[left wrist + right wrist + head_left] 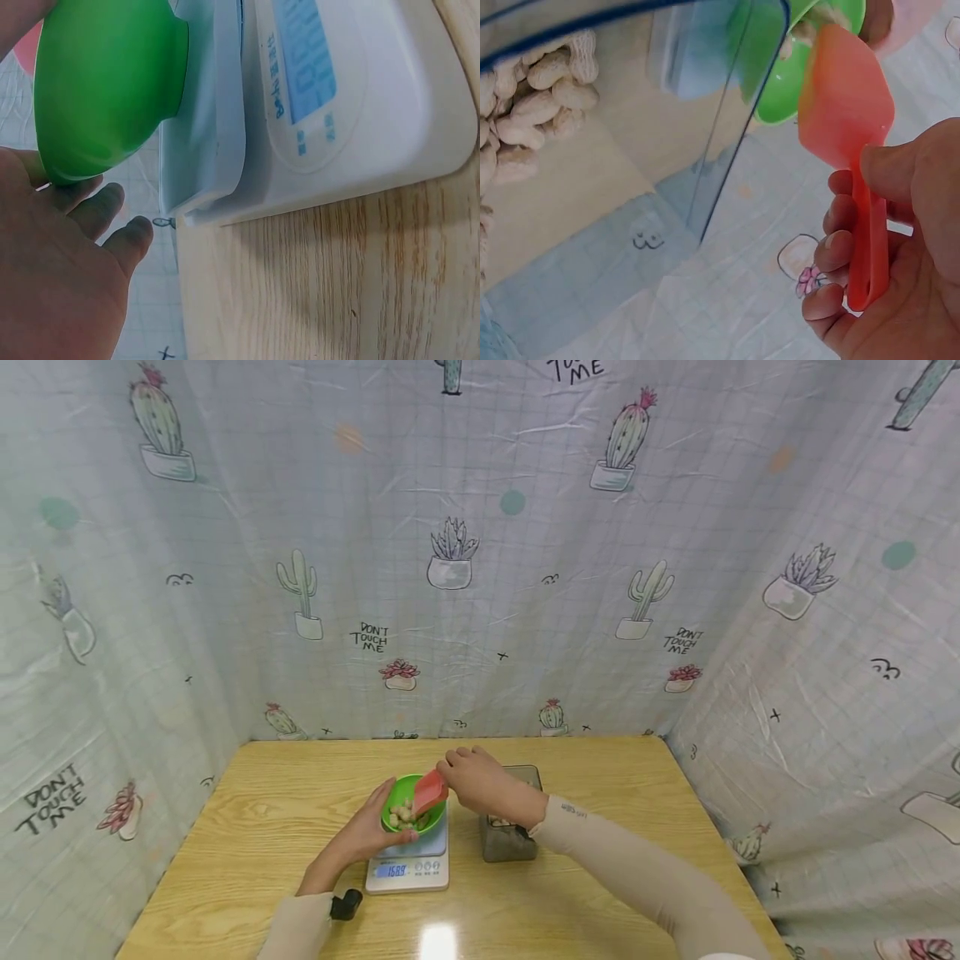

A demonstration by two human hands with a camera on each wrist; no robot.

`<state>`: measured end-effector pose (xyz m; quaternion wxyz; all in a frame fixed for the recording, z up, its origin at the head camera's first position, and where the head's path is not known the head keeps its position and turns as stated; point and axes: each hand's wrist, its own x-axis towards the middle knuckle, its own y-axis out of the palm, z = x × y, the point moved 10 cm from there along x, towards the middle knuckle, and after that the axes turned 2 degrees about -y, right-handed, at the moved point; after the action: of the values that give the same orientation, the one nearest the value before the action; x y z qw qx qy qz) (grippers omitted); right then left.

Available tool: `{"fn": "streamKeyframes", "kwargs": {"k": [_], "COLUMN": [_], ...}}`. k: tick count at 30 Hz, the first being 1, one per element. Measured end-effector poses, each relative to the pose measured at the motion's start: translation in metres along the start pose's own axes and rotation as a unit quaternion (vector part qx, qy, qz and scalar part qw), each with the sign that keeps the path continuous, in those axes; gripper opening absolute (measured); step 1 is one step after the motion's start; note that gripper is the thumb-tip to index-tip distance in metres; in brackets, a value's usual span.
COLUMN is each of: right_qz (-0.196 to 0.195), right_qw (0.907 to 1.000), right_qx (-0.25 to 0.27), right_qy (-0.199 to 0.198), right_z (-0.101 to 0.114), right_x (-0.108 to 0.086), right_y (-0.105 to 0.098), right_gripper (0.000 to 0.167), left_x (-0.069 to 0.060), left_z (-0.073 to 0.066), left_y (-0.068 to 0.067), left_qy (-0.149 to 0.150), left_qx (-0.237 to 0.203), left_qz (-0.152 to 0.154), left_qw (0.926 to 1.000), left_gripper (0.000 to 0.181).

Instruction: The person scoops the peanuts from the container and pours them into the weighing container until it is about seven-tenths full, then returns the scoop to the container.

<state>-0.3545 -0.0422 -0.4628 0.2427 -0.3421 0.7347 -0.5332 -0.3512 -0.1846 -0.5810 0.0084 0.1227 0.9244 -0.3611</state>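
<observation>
A green bowl point(401, 787) with peanuts point(402, 814) in it sits on a white kitchen scale point(407, 878), whose display is lit. My left hand point(360, 835) holds the bowl by its left side, thumb at the near side and fingers round the far side. Over the bowl, my right hand point(480, 779) grips a red scoop point(846, 97) by its handle. The scoop tilts down into the bowl, and its inside is hidden in the right wrist view. Below the right forearm stands a clear-walled container point(510, 847) with unshelled peanuts point(536, 112).
Everything stands on a light wooden table point(600, 827). A cactus-print curtain point(480, 610) hangs behind it and on both sides. The container is just right of the scale, with a gap between them.
</observation>
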Motion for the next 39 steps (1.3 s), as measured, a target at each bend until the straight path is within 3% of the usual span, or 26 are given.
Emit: {"fn": "streamKeyframes", "kwargs": {"k": [11, 20, 26, 32, 39], "right_qz": [-0.026, -0.074, -0.125, -0.185, -0.205], "right_qw": [0.9996, 0.9940, 0.9850, 0.9687, 0.9564], "right_qx": [-0.008, 0.077, 0.113, 0.157, 0.194], "right_qy": [-0.001, 0.025, 0.036, 0.052, 0.074], "right_z": [-0.003, -0.019, -0.030, -0.041, -0.056], "right_x": [-0.007, -0.021, -0.034, -0.047, -0.064], "right_y": [-0.009, -0.016, -0.028, -0.036, -0.036], "right_gripper": [0.019, 0.021, 0.018, 0.019, 0.022], "left_x": [-0.001, -0.008, -0.016, -0.023, -0.032], "left_z": [-0.002, -0.019, -0.033, -0.042, -0.061], "left_y": [0.000, -0.013, -0.026, -0.035, -0.045], "left_qy": [0.003, 0.026, 0.042, 0.050, 0.076], "left_qx": [0.004, 0.035, 0.041, 0.038, 0.043], "left_qz": [0.001, -0.030, -0.048, -0.059, -0.086], "left_qw": [1.0000, 0.9986, 0.9971, 0.9963, 0.9924], "left_gripper": [0.118, 0.117, 0.114, 0.108, 0.106]}}
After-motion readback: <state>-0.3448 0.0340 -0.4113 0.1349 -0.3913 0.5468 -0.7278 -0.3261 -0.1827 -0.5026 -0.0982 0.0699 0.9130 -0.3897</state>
